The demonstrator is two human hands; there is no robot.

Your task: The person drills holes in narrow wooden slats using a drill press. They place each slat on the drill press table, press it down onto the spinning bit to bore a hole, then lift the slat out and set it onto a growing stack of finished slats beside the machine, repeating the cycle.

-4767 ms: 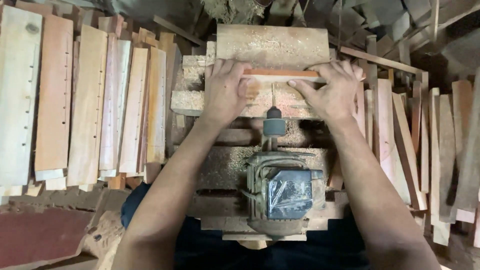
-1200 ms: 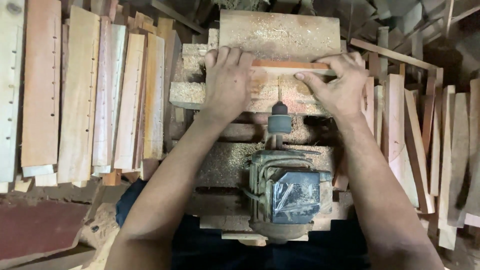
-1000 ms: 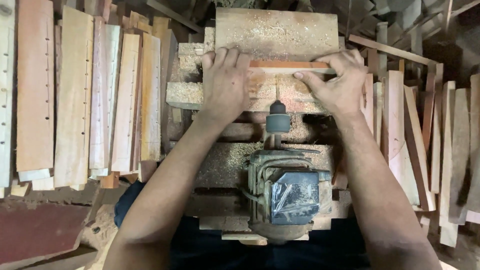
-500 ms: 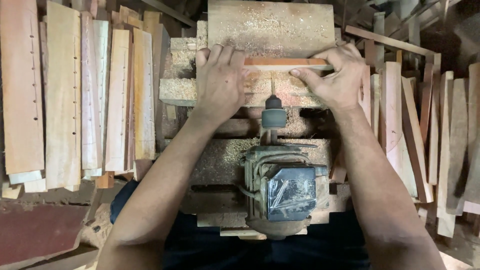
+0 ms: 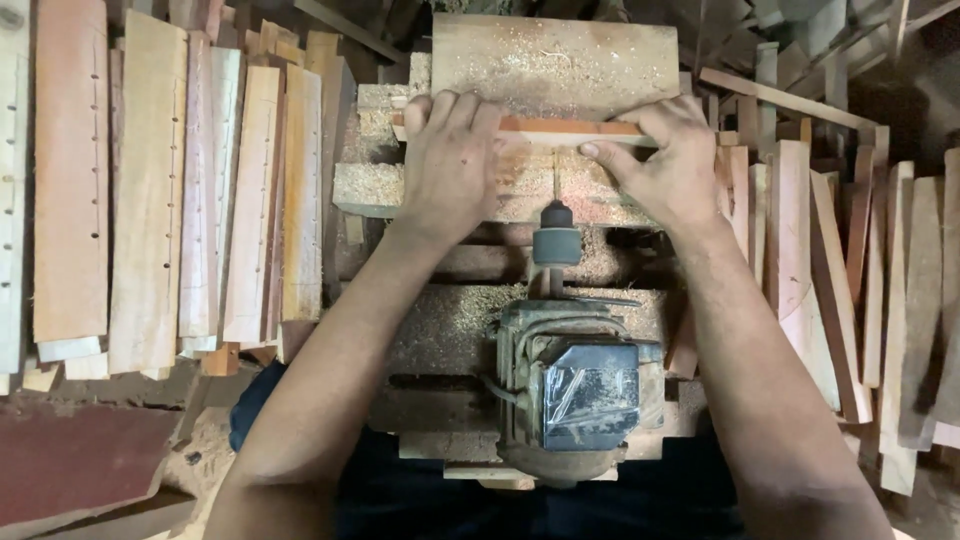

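Note:
A narrow reddish wooden strip (image 5: 560,128) lies crosswise on a sawdust-covered wooden bench (image 5: 555,60). My left hand (image 5: 447,160) presses flat on the strip's left end. My right hand (image 5: 668,165) holds down its right end, thumb along the near edge. Just in front of the strip, between my hands, a drill chuck (image 5: 556,243) points at it from an old grey electric motor (image 5: 578,385) fixed to the bench near my body.
Long pale and reddish slats (image 5: 150,190), some with rows of drilled holes, lean in a row on the left. More slats (image 5: 850,270) stand stacked on the right. Sawdust covers the bench blocks around the chuck.
My hands and the strip keep the same grip. The strip has shifted slightly against the chuck and the view has drifted a little; the hands sit slightly further up the bench than before.

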